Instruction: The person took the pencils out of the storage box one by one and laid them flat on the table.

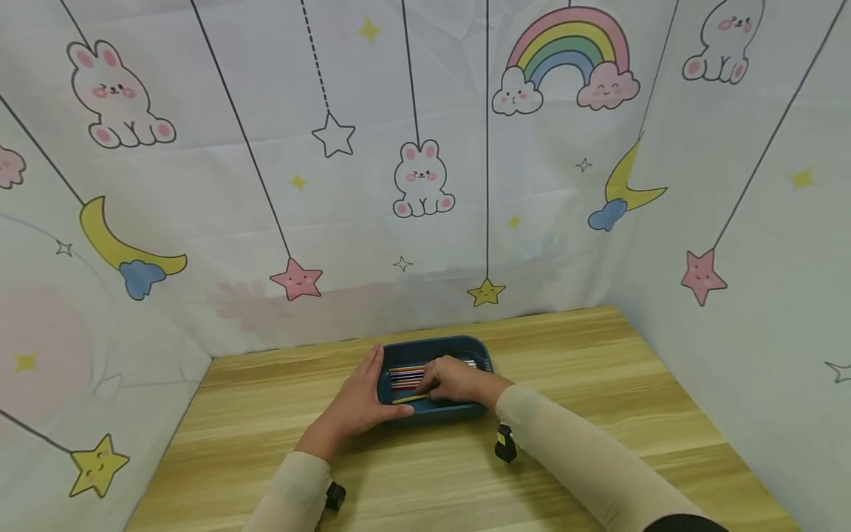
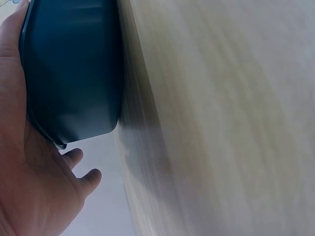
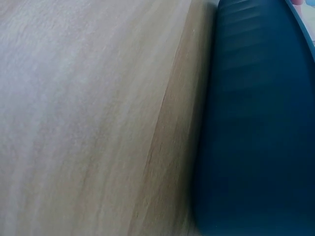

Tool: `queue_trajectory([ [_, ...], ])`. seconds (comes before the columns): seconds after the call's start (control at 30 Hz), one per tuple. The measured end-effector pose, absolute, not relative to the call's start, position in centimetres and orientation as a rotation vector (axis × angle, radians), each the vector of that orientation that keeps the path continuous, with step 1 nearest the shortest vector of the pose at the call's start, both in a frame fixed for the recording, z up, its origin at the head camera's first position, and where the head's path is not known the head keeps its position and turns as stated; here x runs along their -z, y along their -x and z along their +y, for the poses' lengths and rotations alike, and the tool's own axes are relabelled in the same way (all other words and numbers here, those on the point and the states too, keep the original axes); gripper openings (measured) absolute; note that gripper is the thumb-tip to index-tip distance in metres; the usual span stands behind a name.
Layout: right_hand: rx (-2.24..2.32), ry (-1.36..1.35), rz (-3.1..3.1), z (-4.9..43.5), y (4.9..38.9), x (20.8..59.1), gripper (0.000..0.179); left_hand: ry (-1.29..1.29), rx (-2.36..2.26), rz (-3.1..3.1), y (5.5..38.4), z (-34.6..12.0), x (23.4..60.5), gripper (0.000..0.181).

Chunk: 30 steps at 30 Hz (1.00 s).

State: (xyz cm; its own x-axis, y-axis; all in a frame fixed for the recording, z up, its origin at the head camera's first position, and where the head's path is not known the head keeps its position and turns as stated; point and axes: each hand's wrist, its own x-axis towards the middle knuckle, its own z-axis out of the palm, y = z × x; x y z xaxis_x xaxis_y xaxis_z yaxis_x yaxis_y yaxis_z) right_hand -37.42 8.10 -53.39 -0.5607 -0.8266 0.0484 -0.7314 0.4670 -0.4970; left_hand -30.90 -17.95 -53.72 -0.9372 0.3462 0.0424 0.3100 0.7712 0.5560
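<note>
Inside the blue tray [image 1: 439, 415], coloured sticks [image 1: 407, 378] lie side by side; pressing too hard could skid it if my left hand [image 1: 359, 399], fingers spread round its left corner, slackens. My right hand [image 1: 455, 378] bends down at a yellow stick [image 1: 408, 400]; I cannot tell whether its grip pinches it.

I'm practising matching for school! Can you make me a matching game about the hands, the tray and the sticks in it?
1. Tray
2. Left hand
3. Right hand
4. Thin sticks

A. Reaching inside the tray
B. Several colours, side by side
C. Dark blue
D. Around the tray's near left corner

Pairs: 1-C, 2-D, 3-A, 4-B
</note>
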Motion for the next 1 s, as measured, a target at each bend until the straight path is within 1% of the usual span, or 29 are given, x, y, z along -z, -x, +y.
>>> queue_trajectory([
  [0.2,0.810,1.286,2.499,8.3,37.7,53.7,0.026,-0.536,-0.894,2.891,30.8,-17.9,53.6,0.137],
  [0.4,0.855,1.277,2.484,8.8,37.7,53.1,0.027,-0.536,-0.875,2.885,30.8,-18.0,53.7,0.135],
  [0.63,0.873,1.228,2.500,9.3,37.7,51.2,0.027,-0.518,-0.859,2.889,30.8,-18.0,53.5,0.137],
  [1.0,0.948,1.257,2.469,10.6,38.1,48.6,0.028,-0.520,-0.829,2.897,30.8,-18.1,53.7,0.140],
])
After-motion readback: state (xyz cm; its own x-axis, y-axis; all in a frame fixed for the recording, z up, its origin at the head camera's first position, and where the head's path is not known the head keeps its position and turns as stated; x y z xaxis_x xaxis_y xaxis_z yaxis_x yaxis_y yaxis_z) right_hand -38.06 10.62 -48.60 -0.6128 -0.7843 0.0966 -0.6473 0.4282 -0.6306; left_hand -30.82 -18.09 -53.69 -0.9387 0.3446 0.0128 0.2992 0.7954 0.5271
